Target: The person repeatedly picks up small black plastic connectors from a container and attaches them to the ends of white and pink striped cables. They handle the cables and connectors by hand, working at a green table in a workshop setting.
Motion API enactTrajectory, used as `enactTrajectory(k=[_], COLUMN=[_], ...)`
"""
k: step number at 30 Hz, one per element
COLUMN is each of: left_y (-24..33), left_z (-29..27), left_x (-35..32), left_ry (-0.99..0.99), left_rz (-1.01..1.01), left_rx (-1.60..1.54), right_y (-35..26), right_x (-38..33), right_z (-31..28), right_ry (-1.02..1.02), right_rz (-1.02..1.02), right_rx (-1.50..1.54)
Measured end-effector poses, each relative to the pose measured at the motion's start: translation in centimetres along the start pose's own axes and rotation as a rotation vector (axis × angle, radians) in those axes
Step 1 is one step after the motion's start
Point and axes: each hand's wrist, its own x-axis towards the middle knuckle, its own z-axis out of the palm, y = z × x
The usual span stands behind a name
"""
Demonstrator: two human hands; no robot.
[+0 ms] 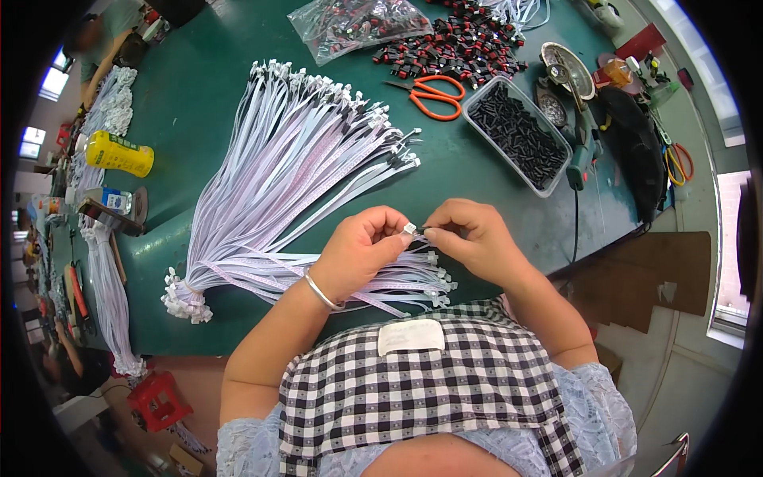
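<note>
My left hand (356, 248), with a metal bangle on the wrist, pinches the small white connector (409, 228) at the end of a cable. Fingertip to fingertip with it, my right hand (474, 238) is closed on a small dark piece at the connector's edge; its exact kind is too small to tell. Under and beside my left hand lie white flat cables (397, 278) with white connector ends. They belong to a large bundle of cables (278, 151), gathered at the lower left and fanned out across the green table (191, 334). Some far ends carry black pieces.
A clear plastic tub (547, 192) of short black tubes stands at the right, near orange-handled scissors (437, 97). Behind are a heap of red-and-black parts (469, 44) and a plastic bag (350, 28). A green-handled tool (582, 163) trails a cord. A yellow bottle (119, 153) lies left.
</note>
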Motion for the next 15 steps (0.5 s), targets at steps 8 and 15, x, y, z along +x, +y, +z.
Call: enactTrajectory(k=[8,15], left_y=[-0.18,0.05], left_z=[0.05,0.19], left_x=[-0.06,-0.15], left_ry=[0.000,0.024], left_rz=[0.014,0.045], left_rx=[-0.007,-0.025], right_y=[-0.02,0.62], right_x=[-0.12,-0.31], right_z=[0.27,0.66], right_ry=[-0.009,0.002], right_rz=[-0.022,-0.014], right_rx=[0.011,0.034])
